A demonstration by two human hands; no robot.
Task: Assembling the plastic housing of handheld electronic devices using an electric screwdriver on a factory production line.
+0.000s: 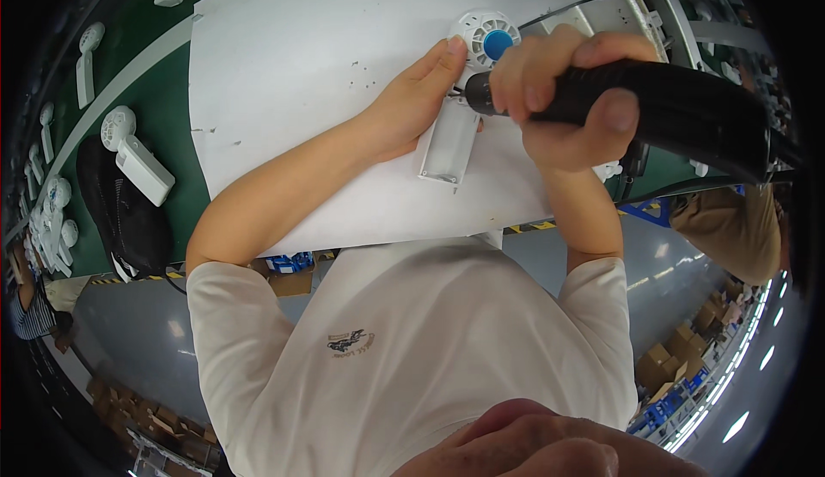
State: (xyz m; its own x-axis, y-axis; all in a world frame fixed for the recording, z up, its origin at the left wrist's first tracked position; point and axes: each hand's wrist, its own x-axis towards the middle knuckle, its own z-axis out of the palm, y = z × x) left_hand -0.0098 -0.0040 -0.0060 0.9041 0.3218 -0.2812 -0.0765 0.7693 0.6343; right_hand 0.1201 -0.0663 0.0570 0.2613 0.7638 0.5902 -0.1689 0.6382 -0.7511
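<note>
A small white handheld fan [447, 146] with a blue hub lies on a sheet of white paper [284, 73]. My left hand [421, 94] grips it at the neck, the thumb pressed beside the round fan head. My right hand [567, 90] is wrapped round a black electric screwdriver [679, 116], held nearly level. Its tip points left and meets the fan around the joint between head and handle. The exact contact point is partly hidden by the tool's nose and my fingers.
At the left, another white fan [142, 168] rests against a black zippered pouch [125, 206] on the green table. More white fans [56, 219] cluster at the far left edge. A metal fixture [649, 17] stands at the back right, and a co-worker's arm [730, 232] shows at the right.
</note>
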